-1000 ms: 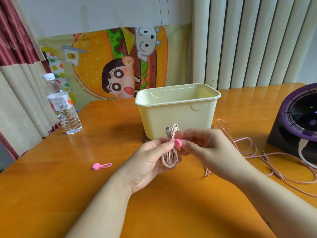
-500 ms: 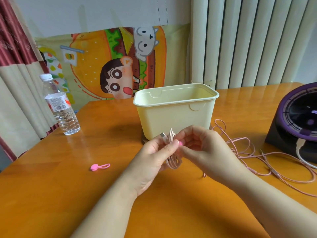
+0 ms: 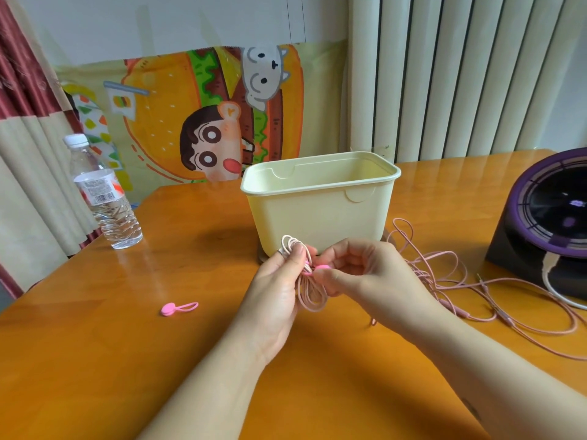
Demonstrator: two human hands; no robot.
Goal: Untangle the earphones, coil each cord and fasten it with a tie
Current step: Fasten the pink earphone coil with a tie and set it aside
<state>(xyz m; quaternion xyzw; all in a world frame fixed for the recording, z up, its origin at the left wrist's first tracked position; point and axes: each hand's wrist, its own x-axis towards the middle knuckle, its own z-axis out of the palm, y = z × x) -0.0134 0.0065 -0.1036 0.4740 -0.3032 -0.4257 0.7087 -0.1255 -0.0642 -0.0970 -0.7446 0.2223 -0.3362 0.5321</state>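
Newly swung round the coil my left hand grips, the tie could spring off if the pinch of my right hand slips.

From the desk centre, bare wood lies open from 6 to 9 o'clock, save a pink tie at 9. The cream bin blocks 12; loose pink cord sprawls at 3 before the purple fan; a water bottle stands at 10.

You can read no words here; the water bottle, left of the cream tub, carries only a blurred barcode label.
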